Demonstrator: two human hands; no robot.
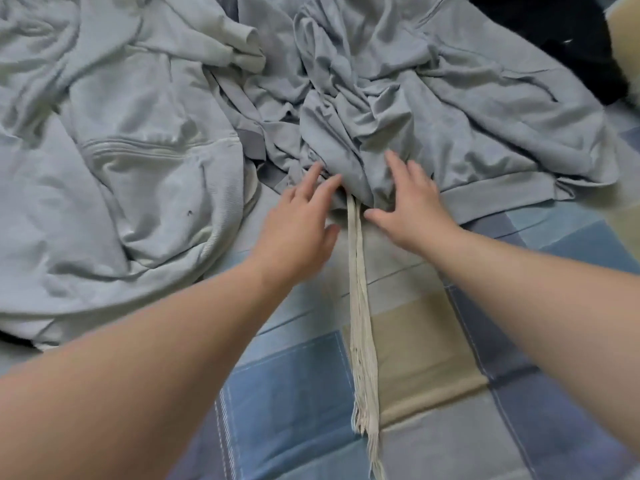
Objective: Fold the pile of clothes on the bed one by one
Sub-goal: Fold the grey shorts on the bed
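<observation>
Neither hand has hold of anything. The left hand lies flat with its fingers straight and a little spread, their tips touching the bunched near edge of the grey-blue garment. The right hand rests palm down on the same bunched edge, fingers splayed and thumb stretched toward the left hand. No cloth is pinched under either one.

Between the two hands a pale drawstring comes out of the bunch and runs straight back toward the person, its frayed ends lying on the checked bed cover. That cord marks the garment's middle: the cloth lies directly ahead of both hands and fans away and out to the right, where a ribbed hem lies just beside the right wrist. Most of the crumpled bulk sits on the right hand's side, so that hand looks the nearer to what needs spreading — the left has only the narrow bunched end under it.

To the left a pale grey garment lies rumpled, overlapping the grey-blue one near the top. A dark garment sits at the far right corner, well apart from the hands.
</observation>
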